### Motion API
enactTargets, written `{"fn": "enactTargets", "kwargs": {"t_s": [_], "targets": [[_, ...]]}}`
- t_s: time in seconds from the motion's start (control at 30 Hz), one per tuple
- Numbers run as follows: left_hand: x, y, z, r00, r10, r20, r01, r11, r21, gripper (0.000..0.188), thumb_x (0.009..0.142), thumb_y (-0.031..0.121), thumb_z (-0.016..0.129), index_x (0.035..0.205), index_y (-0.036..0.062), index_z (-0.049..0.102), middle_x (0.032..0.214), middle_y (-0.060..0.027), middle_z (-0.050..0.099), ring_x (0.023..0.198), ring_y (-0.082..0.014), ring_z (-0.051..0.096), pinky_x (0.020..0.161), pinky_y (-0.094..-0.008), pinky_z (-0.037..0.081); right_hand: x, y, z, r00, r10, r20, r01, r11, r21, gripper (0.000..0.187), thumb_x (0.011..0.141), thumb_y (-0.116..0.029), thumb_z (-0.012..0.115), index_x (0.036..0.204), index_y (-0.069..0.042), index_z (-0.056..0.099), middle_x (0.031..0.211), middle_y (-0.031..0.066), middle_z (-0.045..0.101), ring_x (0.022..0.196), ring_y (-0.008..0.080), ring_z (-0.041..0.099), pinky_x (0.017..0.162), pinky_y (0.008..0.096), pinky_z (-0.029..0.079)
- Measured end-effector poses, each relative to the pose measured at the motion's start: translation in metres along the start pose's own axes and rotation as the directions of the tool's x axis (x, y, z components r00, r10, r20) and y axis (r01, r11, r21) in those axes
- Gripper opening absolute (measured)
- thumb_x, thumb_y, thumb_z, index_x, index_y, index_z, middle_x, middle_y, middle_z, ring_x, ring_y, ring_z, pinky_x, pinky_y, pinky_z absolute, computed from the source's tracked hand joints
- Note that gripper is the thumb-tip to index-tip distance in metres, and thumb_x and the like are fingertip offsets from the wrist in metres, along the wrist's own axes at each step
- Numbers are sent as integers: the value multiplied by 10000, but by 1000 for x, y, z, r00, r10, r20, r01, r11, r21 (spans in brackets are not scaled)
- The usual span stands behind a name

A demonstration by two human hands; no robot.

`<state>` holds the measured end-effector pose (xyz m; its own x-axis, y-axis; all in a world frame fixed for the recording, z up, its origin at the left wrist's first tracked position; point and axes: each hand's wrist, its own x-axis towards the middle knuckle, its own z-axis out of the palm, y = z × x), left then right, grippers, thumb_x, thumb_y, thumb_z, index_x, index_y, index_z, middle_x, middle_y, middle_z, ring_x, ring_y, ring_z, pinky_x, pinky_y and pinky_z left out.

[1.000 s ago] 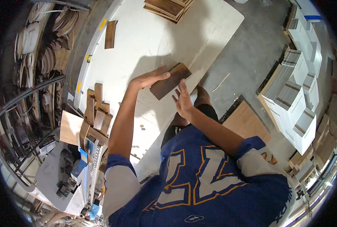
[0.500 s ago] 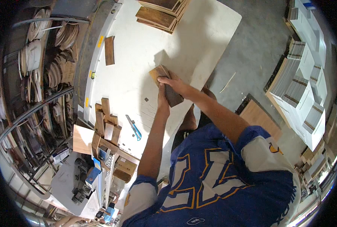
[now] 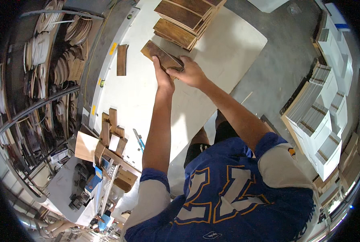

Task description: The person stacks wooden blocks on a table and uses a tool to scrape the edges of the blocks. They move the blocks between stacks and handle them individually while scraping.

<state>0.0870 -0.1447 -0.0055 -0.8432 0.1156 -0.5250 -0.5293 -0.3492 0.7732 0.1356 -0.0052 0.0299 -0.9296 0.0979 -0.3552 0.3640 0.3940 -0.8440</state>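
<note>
Both my arms reach far out over a white table (image 3: 139,101). My left hand (image 3: 163,76) and my right hand (image 3: 190,72) grip the near end of a dark brown wooden board (image 3: 157,53), held just above the tabletop. Right beyond it lies a stack of similar brown boards (image 3: 184,20) at the table's far end.
A single small brown board (image 3: 122,59) lies near the table's left edge. Wooden offcuts (image 3: 111,133) pile up at the near left, with a blue pen-like tool (image 3: 138,139) beside them. White panel stacks (image 3: 321,121) stand on the grey floor at right. Coiled edge strips (image 3: 62,68) hang at left.
My hands have carried the brown board away from my body, toward the stack at the table's far end. My arms are now stretched out much further.
</note>
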Motion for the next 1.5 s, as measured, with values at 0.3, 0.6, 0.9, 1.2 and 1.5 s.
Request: {"fn": "enactTargets", "kwargs": {"t_s": [0.3, 0.6, 0.9, 1.2, 1.5], "targets": [[64, 102, -25, 933, 240, 268, -357, 526, 772, 657, 1045, 441, 822, 1439, -56, 651, 1301, -139, 742, 1198, -218, 664, 1110, -354, 503, -63, 2, 27, 873, 349, 341, -474, 437, 765, 1226, 1008, -585, 773, 1740, 105, 73, 1760, 291, 284, 1635, 402, 323, 1327, 526, 337], [59, 133, -10, 976, -35, 214, -180, 417, 891, 439, 1101, 396, 755, 1333, 31, 686, 1157, -40, 719, 1067, -150, 616, 1022, -304, 477, -35, -34, 34, 876, 390, 282, -472, 582, 662, 741, 1167, -380, 541, 1752, -57, 219, 1702, 285, 330, 1572, 438, 379, 1301, 538, 332], [38, 130, 37, 957, 225, 182, -282, 586, 760, 376, 1112, 231, 705, 1400, 0, 634, 1148, -56, 710, 1042, -170, 646, 1002, -326, 517, -20, -16, 52, 927, 207, -313, -24, 866, 500, 574, 1127, -267, 646, 1602, -60, 397, 1410, 251, 499, 1172, 344, 507, 1089, 516, 446], [88, 112, 73, 889, 426, 167, -371, 456, 809, 903, 1093, 528, 704, 1700, -51, 370, 1737, -276, 416, 1619, -396, 401, 1319, -450, 334, 10, 3, -7, 922, 351, -160, -202, 793, 575, 821, 1110, -315, 695, 1739, -16, 262, 1588, 276, 448, 1505, 386, 468, 1206, 502, 459], [5, 33, -5, 859, 148, -491, 225, 752, 620, 1028, 1035, 565, 776, 1673, -111, 337, 1641, -266, 523, 1480, -381, 560, 1243, -468, 421, -47, -9, -23, 906, -203, -372, 192, 979, -68, 881, 1005, -370, 794, 1663, 3, 341, 1614, 297, 370, 1507, 506, 384, 1263, 627, 350]]}}
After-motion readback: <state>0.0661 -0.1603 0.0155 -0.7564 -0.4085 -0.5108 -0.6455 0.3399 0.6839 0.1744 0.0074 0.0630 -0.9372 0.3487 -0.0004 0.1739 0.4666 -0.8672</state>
